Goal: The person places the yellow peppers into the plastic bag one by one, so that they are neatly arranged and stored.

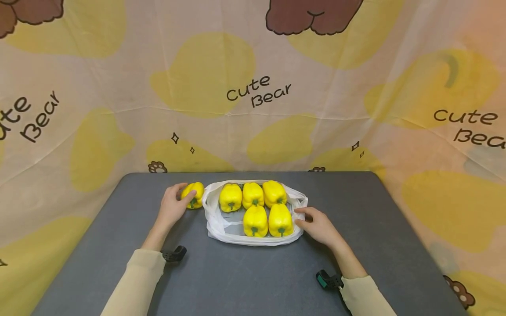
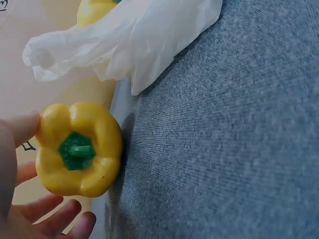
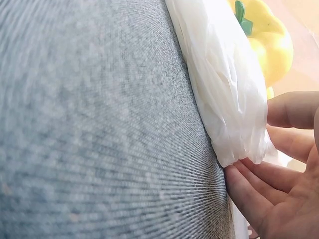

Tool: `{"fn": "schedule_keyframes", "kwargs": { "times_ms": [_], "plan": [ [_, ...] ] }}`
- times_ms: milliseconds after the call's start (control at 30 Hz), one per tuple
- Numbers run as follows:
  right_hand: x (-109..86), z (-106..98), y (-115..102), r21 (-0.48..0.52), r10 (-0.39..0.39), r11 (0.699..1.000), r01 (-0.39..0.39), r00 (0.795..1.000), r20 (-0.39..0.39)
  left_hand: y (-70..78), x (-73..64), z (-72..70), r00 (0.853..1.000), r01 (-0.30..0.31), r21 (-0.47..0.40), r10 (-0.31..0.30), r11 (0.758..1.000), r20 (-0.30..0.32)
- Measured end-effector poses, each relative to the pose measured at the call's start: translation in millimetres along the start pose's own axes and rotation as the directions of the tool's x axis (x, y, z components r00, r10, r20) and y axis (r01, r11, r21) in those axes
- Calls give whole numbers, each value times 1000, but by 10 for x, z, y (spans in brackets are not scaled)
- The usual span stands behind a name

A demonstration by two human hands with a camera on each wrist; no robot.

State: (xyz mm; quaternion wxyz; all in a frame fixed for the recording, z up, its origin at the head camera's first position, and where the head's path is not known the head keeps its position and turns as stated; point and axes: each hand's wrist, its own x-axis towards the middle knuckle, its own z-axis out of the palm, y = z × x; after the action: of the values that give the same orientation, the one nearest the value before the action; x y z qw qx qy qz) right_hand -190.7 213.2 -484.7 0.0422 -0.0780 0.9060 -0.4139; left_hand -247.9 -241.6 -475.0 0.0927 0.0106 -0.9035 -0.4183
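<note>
My left hand (image 1: 171,208) holds a yellow bell pepper (image 1: 199,190) just left of a white plastic bag (image 1: 215,231). In the left wrist view the thumb lies against the side of this pepper (image 2: 105,149), its green stem facing the camera, while the other fingers spread below and behind. The bag stands with its mouth spread wide and its rim rolled down. Several more yellow bell peppers (image 1: 255,219) sit inside in two rows, the front-left part bare. At the bag's right side, my right hand (image 1: 321,226) pinches the plastic (image 3: 224,94) between thumb and fingers.
The grey cloth-covered table (image 1: 253,281) stretches in front of the bag and to both sides. A printed curtain (image 1: 221,145) hangs right behind its back edge. Black bands (image 1: 330,280) are worn near both wrists.
</note>
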Motion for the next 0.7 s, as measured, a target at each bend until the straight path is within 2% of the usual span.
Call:
{"fn": "schedule_keyframes", "kwargs": {
  "times_ms": [300, 533, 700],
  "plan": [
    [-3, 0, -6, -7, 1, 1000, -1, 1000, -5, -7, 1, 32, 998, 46, -12, -45, 999, 51],
    [-3, -2, -10, -3, 7, 1000, -7, 1000, 2, 25, -10, 73, 996, 34, -44, -31, 998, 82],
    [-7, -2, -7, -5, 3, 1000, -3, 1000, -1, 47, -35, 99, 998, 24, -67, -20, 997, 66]
  ]
}}
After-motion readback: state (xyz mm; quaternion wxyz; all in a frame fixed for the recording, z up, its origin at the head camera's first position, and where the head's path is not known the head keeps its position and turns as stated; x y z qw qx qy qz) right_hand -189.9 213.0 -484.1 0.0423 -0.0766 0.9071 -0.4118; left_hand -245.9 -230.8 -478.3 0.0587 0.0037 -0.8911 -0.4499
